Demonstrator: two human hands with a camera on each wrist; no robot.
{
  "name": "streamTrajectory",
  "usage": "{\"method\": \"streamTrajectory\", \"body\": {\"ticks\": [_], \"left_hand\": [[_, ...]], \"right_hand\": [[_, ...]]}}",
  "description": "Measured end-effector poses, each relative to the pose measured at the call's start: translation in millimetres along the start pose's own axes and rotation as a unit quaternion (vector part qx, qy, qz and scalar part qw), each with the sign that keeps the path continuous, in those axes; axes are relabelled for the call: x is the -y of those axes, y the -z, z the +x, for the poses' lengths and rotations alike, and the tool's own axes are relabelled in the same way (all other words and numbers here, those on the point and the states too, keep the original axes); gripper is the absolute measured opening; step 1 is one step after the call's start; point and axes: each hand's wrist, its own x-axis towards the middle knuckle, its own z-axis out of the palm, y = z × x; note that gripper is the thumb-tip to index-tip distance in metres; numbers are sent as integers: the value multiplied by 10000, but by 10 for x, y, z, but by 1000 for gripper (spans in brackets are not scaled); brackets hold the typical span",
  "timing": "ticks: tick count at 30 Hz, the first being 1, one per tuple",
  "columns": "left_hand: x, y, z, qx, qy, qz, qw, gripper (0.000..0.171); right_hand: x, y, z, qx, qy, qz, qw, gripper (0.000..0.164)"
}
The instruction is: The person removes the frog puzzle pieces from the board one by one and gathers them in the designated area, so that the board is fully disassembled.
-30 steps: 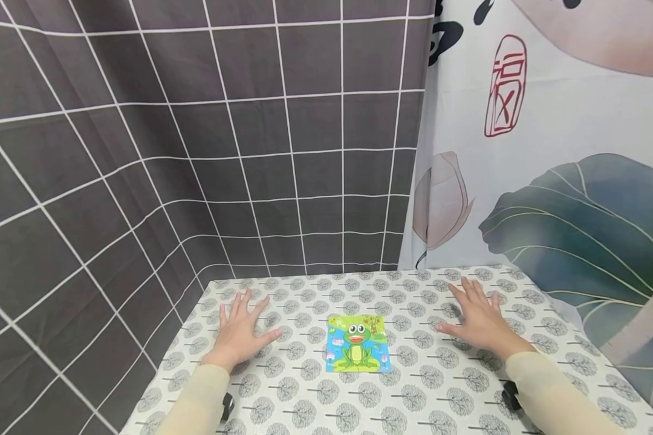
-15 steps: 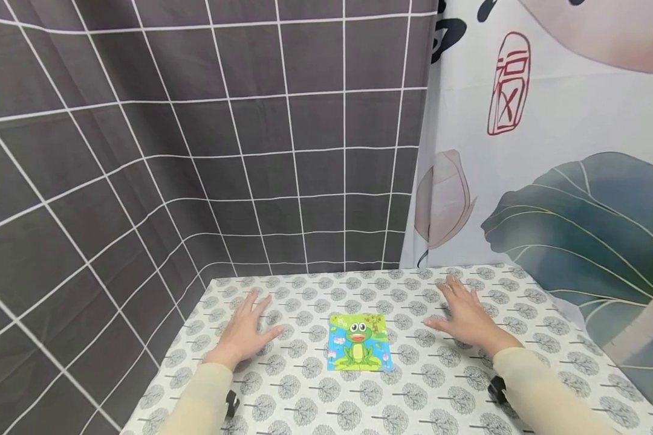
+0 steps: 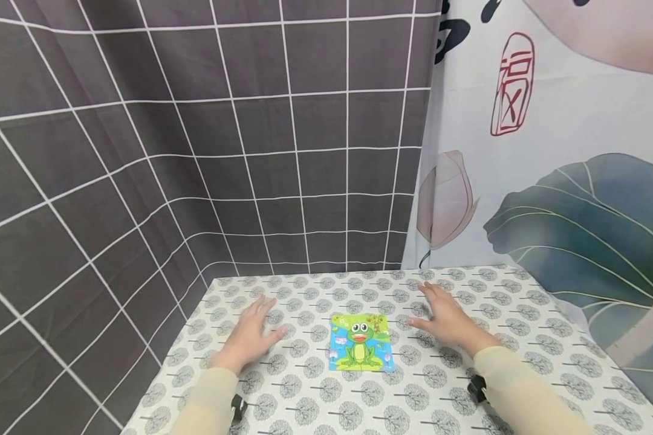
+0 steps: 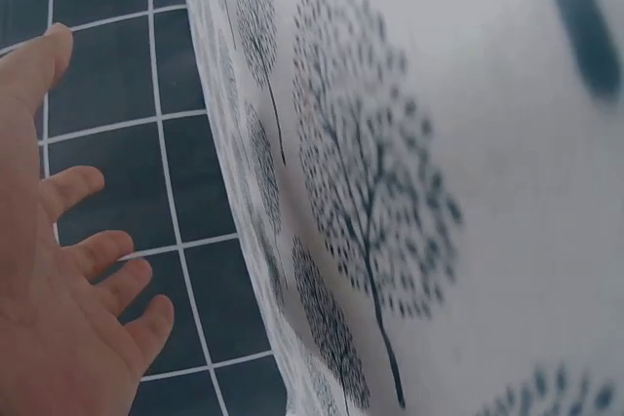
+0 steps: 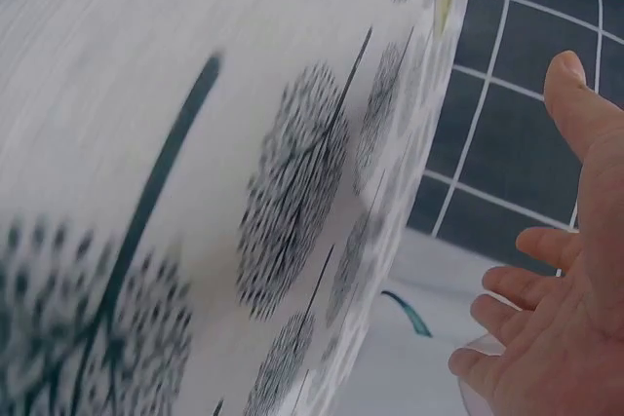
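My left hand [image 3: 248, 338], lower left of the frame, and right hand [image 3: 447, 319], lower right, hold nothing, fingers loosely spread. The frog picture [image 3: 361, 344] lies at lower centre, seemingly whole, untouched; I judge no handling underway.

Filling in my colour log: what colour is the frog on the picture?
The frog is green with a yellowish belly; the head view shows it best.
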Motion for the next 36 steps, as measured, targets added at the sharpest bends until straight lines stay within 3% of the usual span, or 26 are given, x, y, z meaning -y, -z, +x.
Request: {"method": "streamTrajectory", "body": {"ticks": [18, 27, 36], "left_hand": [[-159, -163, -54, 127, 218, -504, 9984, 79], [-327, -245, -70, 115, -10, -667, 9977, 69], [-459, -335, -103, 519, -205, -949, 9939, 68]], "right_hand": [[296, -202, 144, 18, 0, 168, 9999, 94], [467, -223, 204, 237, 67, 283, 9993, 84], [610, -314, 273, 390, 40, 401, 9984, 77]]}}
